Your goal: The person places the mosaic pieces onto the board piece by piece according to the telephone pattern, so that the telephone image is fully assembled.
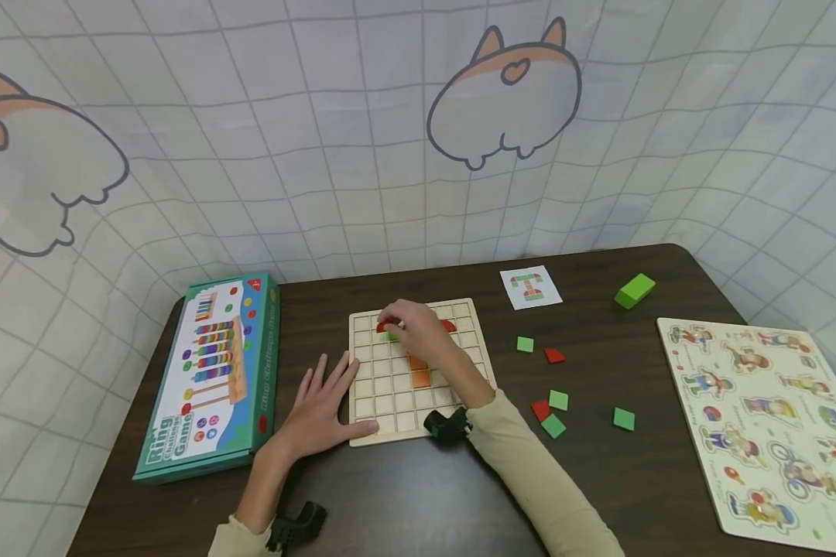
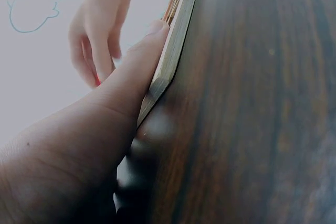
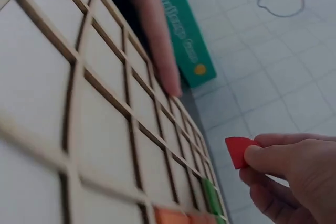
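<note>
My right hand (image 1: 421,329) pinches a red quarter-round piece (image 3: 238,150) between thumb and fingers, above the far left part of a wooden grid board (image 1: 376,404). A green tile (image 1: 392,336) lies in the grid just under that hand. Two orange tiles (image 1: 420,377) sit one behind the other in the middle squares, and another red piece (image 1: 449,326) is in the far row, partly hidden by the hand. My left hand (image 1: 323,406) rests at the board's left edge, fingers spread and straight, its thumb on the near left corner.
Right of the board lie loose green tiles (image 1: 559,400) and red pieces (image 1: 554,355). A pattern card (image 1: 532,287) and a green block (image 1: 635,291) are farther back. The ring game box (image 1: 209,371) stands left; a picture puzzle board (image 1: 766,425) lies at far right.
</note>
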The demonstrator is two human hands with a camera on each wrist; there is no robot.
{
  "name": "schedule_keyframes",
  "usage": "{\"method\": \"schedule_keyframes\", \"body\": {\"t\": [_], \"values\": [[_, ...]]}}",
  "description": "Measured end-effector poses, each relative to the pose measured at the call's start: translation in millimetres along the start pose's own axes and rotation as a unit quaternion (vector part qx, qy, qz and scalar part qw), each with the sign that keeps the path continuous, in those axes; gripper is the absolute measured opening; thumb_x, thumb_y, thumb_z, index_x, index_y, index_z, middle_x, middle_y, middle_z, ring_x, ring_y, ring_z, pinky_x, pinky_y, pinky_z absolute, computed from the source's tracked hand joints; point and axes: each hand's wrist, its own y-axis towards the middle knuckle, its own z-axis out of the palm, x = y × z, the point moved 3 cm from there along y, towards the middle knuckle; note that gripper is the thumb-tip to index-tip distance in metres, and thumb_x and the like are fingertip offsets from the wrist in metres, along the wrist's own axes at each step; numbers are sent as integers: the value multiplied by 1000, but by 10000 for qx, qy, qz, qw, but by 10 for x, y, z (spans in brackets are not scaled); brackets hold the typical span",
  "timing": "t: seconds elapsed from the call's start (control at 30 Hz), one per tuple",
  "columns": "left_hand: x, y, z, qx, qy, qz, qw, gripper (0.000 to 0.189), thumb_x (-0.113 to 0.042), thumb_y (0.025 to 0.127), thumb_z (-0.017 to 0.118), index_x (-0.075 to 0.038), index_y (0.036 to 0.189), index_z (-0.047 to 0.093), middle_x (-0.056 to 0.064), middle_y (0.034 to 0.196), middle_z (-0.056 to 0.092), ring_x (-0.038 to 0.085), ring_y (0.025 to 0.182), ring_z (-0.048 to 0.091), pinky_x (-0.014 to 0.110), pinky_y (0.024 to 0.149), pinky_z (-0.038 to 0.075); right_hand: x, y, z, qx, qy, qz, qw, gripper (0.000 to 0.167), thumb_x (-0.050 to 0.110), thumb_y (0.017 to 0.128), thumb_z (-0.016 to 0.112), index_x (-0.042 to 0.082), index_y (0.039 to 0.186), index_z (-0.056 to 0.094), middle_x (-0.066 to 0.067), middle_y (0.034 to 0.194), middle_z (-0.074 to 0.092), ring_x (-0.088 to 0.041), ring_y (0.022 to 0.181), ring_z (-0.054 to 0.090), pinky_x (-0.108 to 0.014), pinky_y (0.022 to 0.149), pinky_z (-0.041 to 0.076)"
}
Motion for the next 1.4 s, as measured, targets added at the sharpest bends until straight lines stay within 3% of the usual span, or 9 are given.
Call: {"method": "schedule_keyframes", "body": {"t": [0.13, 0.27, 0.67, 0.97, 1.1, 1.23, 1.4], "values": [[4, 2, 16, 19, 62, -46, 10000, 104, -66, 78, 66, -21, 157, 17, 5, 165, 10, 40, 152, -3, 63, 119, -2, 79, 66, 215, 354, -779, 238, 9961, 15, 10, 95, 61, 8, 105, 71, -6, 103, 70, -20, 93, 67, -33, 82, 55], [0, 1, 7, 1, 72, -59, 10000, 104, -67, 77, 66, -21, 157, 18, 5, 165, 10, 40, 152, -2, 63, 119, -2, 114, 71, 289, 352, -1385, 253, 9894, 12, 8, 95, 61, 9, 101, 71, -7, 99, 69, -20, 90, 67, -31, 79, 56], [5, 9, -7, 19, 38, -55, 10000, 104, -65, 78, 67, -20, 157, 17, 5, 166, 9, 40, 152, -3, 62, 119, -3, 96, 79, 237, 540, -1038, 247, 9928, 14, 7, 95, 60, 9, 98, 73, -5, 99, 74, -20, 94, 69, -32, 83, 56], [2, 6, -8, 49, 104, -87, 9999, 105, -66, 78, 67, -20, 157, 17, 4, 166, 8, 40, 152, -4, 62, 119, -3, 92, 114, 287, 653, -1926, 241, 9788, 20, 9, 98, 55, 14, 103, 74, -4, 101, 59, -19, 91, 54, -28, 73, 52], [15, 10, -19, -7, 142, -52, 9999, 104, -66, 78, 67, -21, 157, 17, 4, 166, 9, 40, 152, -3, 62, 119, -2, 93, 128, 302, 778, -1931, 211, 9779, 24, 7, 97, 57, 15, 107, 76, -3, 104, 64, -18, 94, 56, -27, 80, 52], [15, 20, -13, -40, 127, -53, 9999, 104, -66, 77, 67, -21, 157, 18, 4, 165, 10, 40, 152, -2, 62, 119, -1, 124, 71, 190, 638, -1817, -50, 9813, 24, 8, 95, 60, 13, 115, 73, -4, 112, 66, -21, 103, 57, -29, 89, 52], [16, 21, -5, 15, 98, -92, 9999, 104, -67, 77, 66, -21, 157, 18, 5, 165, 10, 41, 151, -3, 63, 118, -2, 177, -160, -218, 521, -1082, -234, 9925, 38, 17, 92, 67, 10, 129, 64, -9, 125, 62, -26, 116, 55, -37, 94, 52]]}}
